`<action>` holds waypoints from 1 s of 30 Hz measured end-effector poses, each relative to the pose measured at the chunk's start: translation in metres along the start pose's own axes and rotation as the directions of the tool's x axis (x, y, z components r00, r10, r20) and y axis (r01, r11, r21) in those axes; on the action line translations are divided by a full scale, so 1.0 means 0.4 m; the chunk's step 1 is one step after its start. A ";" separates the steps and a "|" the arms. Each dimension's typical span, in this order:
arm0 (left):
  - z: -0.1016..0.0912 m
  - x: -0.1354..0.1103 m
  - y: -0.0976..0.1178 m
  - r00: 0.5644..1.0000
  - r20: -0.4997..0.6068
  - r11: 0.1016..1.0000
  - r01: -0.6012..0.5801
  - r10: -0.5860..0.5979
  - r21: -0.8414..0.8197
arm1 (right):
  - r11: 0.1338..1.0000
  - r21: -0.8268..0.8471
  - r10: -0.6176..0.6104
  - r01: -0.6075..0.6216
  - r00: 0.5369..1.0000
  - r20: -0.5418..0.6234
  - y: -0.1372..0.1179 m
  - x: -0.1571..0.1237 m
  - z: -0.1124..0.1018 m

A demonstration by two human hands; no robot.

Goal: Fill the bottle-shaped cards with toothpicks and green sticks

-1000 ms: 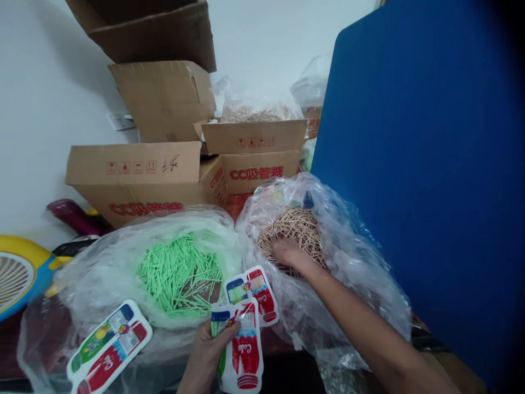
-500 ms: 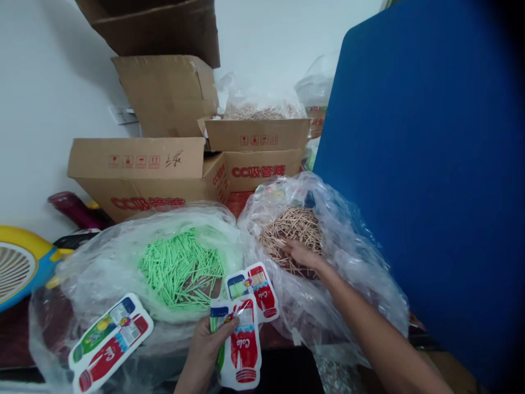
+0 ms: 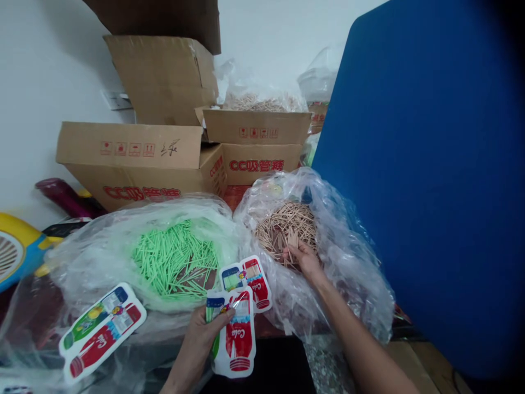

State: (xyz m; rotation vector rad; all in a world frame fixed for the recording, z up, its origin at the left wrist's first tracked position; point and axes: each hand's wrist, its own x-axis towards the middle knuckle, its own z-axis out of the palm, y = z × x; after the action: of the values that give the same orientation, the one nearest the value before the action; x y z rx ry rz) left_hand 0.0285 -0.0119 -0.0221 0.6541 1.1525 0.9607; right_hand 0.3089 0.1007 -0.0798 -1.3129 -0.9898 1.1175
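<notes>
My left hand (image 3: 203, 336) is closed on a bottle-shaped cola pouch (image 3: 233, 339) near the bottom centre, thumb across its top; green sticks show inside it. My right hand (image 3: 303, 257) reaches into a clear plastic bag (image 3: 348, 257) and pinches a few tan sticks (image 3: 287, 227) lifted off the pile. To the left, another clear bag (image 3: 102, 246) holds green sticks (image 3: 174, 257). A second printed pouch (image 3: 246, 279) leans between the two bags, just above the held one.
Another printed pouch (image 3: 102, 331) lies at the lower left on the plastic. Cardboard boxes (image 3: 135, 158) are stacked behind the bags against a white wall. A blue panel (image 3: 430, 164) fills the right side. A yellow fan (image 3: 16, 246) sits at the far left.
My right hand has pulled back toward me in the tan pile and closed on a few sticks. The left hand holds the pouch as before; the view has shifted slightly.
</notes>
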 end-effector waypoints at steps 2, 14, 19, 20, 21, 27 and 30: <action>-0.001 0.001 -0.003 1.000 -0.012 1.000 0.005 -0.005 -0.002 | 0.999 0.020 -0.027 0.028 0.999 -0.030 0.008 -0.007 -0.004; -0.006 0.007 -0.022 1.000 0.006 1.000 0.027 -0.027 0.000 | 0.985 -0.129 -0.122 0.114 0.991 -0.057 0.075 -0.015 -0.015; -0.002 0.005 -0.023 1.000 0.006 1.000 0.026 -0.026 -0.016 | 0.973 -0.195 -0.132 0.124 0.991 -0.029 0.069 -0.027 -0.015; -0.001 0.006 -0.022 1.000 0.008 1.000 0.024 -0.024 -0.015 | 0.969 -0.216 -0.130 0.122 0.991 -0.021 0.065 -0.030 -0.015; 0.000 0.006 -0.020 1.000 0.009 1.000 0.023 -0.023 -0.010 | 0.964 -0.238 -0.126 0.120 0.992 -0.013 0.060 -0.033 -0.016; 0.010 0.003 -0.012 1.000 -0.013 1.000 0.027 -0.027 0.001 | 0.922 -0.368 -0.123 0.124 0.992 0.027 0.017 -0.030 -0.016; 0.008 0.001 -0.012 1.000 -0.008 1.000 0.028 -0.028 -0.001 | 0.910 -0.391 -0.138 0.138 0.990 0.027 -0.001 -0.024 -0.023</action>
State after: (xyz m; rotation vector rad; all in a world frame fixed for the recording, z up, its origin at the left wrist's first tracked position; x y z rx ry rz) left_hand 0.0330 -0.0139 -0.0253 0.6331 1.1653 0.9409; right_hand 0.3158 0.0893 -0.0793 -1.5309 -1.3335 0.8342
